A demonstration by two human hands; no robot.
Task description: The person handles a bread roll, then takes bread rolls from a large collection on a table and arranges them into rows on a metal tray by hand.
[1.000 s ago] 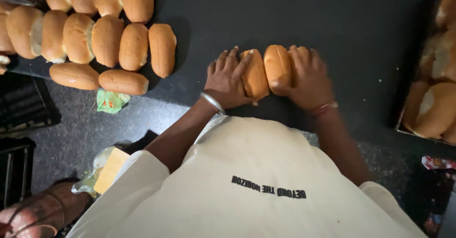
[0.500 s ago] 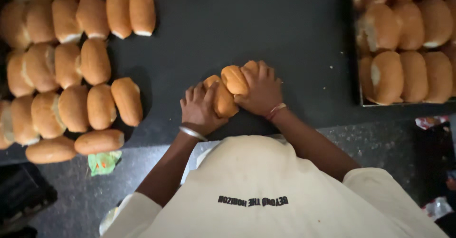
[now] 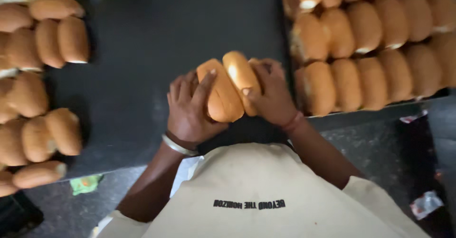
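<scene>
Black worktop | my left hand and right hand both grasping two golden oblong bread rolls, now lifted rightward toward full tray

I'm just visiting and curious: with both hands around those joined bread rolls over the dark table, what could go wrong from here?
1. The left hand and right hand grip two joined rolls; soft bread may squash or tear unevenly if pressed hard.
2. The rolls are held close to the packed tray of rolls on the right, so a hand could knock one.
3. The rolls on the left sit near the table edge, so they might fall.
</scene>
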